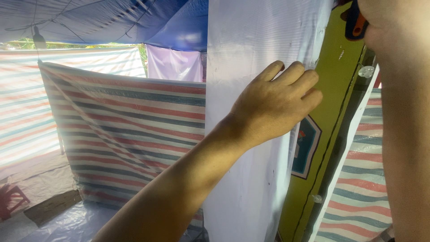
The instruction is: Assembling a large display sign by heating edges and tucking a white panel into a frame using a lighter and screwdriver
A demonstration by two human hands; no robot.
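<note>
Forearm on the right fills the near edge, and up top the right hand (380,18) is wrapped around some blue-and-orange tool (356,20), mostly out of shot. Left of that, the left hand (275,105) has its fingers curled, pressing the white plastic sheet (246,54) at its edge, not pinching it as far as I can see. Olive-green panel (331,94) sits just right of the sheet. Striped tarp (130,121) hangs further back, left of the sheet.
</note>
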